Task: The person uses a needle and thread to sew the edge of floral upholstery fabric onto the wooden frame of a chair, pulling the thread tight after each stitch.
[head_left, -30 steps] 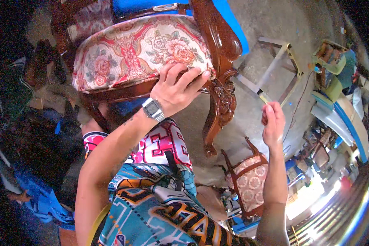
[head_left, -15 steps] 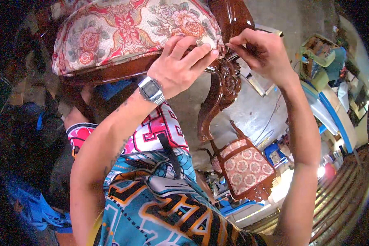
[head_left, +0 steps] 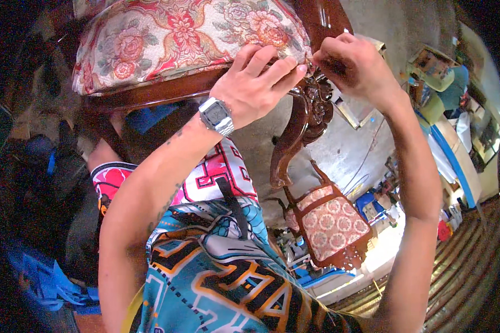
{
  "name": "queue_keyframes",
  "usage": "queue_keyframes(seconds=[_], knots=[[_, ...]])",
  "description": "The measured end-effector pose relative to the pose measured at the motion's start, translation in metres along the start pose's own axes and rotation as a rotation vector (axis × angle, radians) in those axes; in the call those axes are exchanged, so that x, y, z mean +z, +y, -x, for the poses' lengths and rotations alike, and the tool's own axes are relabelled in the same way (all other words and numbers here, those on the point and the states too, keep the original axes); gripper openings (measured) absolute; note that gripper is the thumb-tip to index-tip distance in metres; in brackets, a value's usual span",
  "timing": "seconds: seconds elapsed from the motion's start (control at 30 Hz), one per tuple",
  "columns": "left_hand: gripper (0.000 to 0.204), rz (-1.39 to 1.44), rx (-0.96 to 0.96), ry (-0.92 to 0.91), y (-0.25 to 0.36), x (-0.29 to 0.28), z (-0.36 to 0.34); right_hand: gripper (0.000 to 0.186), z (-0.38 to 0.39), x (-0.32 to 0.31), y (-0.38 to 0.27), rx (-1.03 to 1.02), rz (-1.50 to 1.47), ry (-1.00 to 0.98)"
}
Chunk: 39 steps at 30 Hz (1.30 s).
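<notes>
A chair seat covered in floral upholstery fabric [head_left: 178, 39], cream with red and pink roses, sits on a dark polished wooden frame [head_left: 150, 89]. My left hand [head_left: 255, 80] wears a silver wristwatch [head_left: 218, 116]. Its fingers are spread and bent over the fabric's lower edge near the seat's right corner; the thumb cannot be made out. Just right of that corner my right hand [head_left: 358, 69] is closed, with thumb and fingers drawn together. Whatever it pinches is hidden or too small to name. Under the corner, a carved wooden leg [head_left: 294, 133] curves down.
An upholstered wooden chair [head_left: 336, 225] with a round floral pattern stands beyond the leg. A green crate [head_left: 436, 66] and other clutter are on the right. Corrugated sheeting [head_left: 466, 261] is at the lower right, blue plastic [head_left: 53, 283] at the lower left.
My right hand has curled tighter and turned, its fingertips now less visible. My left hand has shifted slightly right in the picture, along with the seat, and its fingers have spread more.
</notes>
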<state>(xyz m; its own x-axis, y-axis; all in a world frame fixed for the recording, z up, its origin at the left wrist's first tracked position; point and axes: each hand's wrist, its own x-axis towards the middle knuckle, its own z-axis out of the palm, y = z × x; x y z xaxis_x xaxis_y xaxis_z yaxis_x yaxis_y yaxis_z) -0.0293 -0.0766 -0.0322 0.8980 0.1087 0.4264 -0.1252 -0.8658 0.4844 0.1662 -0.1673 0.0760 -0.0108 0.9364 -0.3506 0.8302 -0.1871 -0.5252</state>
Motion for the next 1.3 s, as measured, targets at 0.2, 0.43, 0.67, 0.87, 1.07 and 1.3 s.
queue_keyframes(seconds=[0.2,0.43,0.67,0.87,1.07,1.3], knots=[[0.063,-0.016,0.010,-0.007,-0.002,0.000,0.000,0.025,-0.001,0.001,-0.002,0.020,0.010,0.003],[0.062,-0.012,0.011,-0.013,-0.001,0.000,0.000,0.026,-0.002,0.000,-0.004,0.006,-0.001,-0.017],[0.059,-0.019,0.007,-0.024,-0.001,0.001,0.000,0.027,-0.006,-0.004,-0.006,0.013,0.012,-0.066],[0.059,-0.014,0.014,0.011,-0.001,0.002,0.000,0.029,-0.003,-0.007,-0.005,0.038,-0.037,-0.041],[0.058,0.013,0.008,0.012,-0.001,0.003,0.000,0.032,0.007,0.000,0.004,0.015,0.001,-0.008],[0.052,0.002,0.010,0.033,0.000,0.002,0.000,0.037,0.007,0.001,0.005,-0.031,0.071,-0.033]])
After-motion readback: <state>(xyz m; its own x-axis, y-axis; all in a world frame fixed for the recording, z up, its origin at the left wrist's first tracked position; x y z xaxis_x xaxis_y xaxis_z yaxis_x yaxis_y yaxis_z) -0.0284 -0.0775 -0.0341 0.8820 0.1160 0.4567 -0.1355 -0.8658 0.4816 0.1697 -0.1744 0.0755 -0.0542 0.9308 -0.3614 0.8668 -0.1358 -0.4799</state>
